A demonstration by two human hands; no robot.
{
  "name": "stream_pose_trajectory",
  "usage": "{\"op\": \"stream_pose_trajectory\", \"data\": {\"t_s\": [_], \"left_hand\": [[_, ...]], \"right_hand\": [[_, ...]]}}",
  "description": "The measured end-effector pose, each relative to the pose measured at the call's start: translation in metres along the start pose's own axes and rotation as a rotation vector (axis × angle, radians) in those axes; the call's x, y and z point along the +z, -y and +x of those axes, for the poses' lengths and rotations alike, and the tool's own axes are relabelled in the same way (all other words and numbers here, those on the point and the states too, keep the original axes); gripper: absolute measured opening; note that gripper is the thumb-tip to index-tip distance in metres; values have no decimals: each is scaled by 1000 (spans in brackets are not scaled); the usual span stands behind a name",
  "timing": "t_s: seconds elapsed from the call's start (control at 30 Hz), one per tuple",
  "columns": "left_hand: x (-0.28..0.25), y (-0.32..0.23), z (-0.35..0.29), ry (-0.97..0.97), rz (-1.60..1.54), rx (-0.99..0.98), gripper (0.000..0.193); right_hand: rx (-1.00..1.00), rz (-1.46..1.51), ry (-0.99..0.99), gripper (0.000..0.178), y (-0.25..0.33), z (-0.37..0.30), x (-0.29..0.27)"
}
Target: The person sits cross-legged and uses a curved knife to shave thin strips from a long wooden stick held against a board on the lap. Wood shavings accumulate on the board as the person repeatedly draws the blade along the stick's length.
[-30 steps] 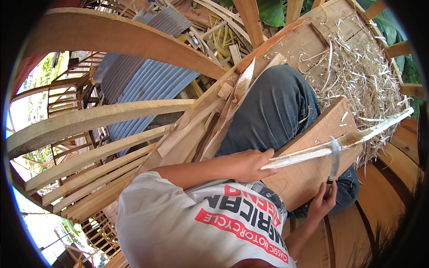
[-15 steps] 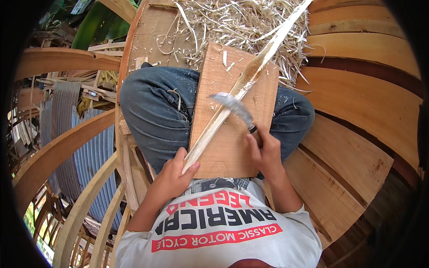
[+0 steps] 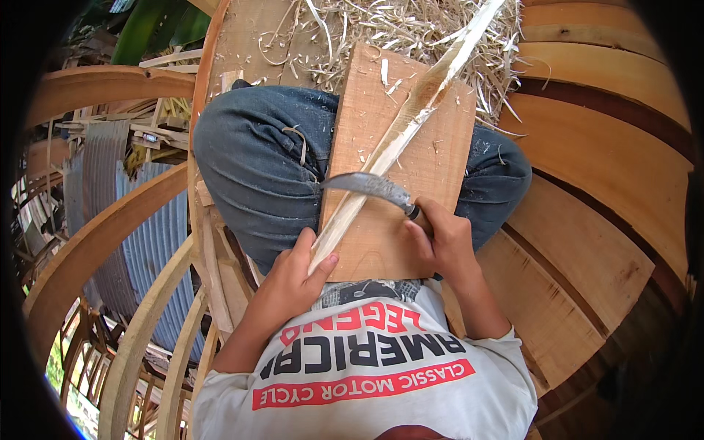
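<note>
The curved planking (image 3: 594, 132) on the right side is the largest thing in view, and no part of the work rests on it. The 2 trousered legs (image 3: 257, 154) are folded under a wide board (image 3: 436, 154), which is laid across the lap as a work surface; steadiness seems best secured by keeping it wedged between the thighs. At its far end, a heap of pale shavings (image 3: 381, 33) is gathered. The wooden strip (image 3: 400, 132) is laid diagonally over the board, its near end at the lower left and its far end carried past the upper right corner, above the heap. By the left hand (image 3: 293, 275) the near end is clamped, thumb on one side and fingers on the other; this hold should be kept firm, with the fingertips tucked below the blade's path. By the right hand (image 3: 442, 238) the dark handle of the curved knife (image 3: 370, 183) is gripped. The blade is held across the strip, tip at the board's left edge, near the thigh; whether the edge bites cannot be told. Thin, even cuts at a low angle are probably best, stopped well short of the left hand, with loose chips (image 3: 384, 72) brushed off the board.
</note>
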State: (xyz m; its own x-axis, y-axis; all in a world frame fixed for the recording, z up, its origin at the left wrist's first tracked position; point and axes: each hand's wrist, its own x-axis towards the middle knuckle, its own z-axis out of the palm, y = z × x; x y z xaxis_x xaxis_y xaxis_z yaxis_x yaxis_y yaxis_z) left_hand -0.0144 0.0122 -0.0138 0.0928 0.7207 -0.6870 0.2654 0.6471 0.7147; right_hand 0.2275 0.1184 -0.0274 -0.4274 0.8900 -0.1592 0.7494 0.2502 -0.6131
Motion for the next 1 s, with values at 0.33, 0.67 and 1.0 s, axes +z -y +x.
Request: {"op": "stream_pose_trajectory", "data": {"t_s": [0.33, 0.67, 1.0], "left_hand": [[5, 0, 0, -29, 40, -22, 33], [5, -2, 2, -40, 61, -14, 33], [6, -5, 2, -38, 60, -52, 31]], "right_hand": [[370, 502, 209, 25, -2, 7, -15], [613, 911, 272, 21, -10, 17, -30], [618, 950, 328, 20, -18, 14, -31]]}}
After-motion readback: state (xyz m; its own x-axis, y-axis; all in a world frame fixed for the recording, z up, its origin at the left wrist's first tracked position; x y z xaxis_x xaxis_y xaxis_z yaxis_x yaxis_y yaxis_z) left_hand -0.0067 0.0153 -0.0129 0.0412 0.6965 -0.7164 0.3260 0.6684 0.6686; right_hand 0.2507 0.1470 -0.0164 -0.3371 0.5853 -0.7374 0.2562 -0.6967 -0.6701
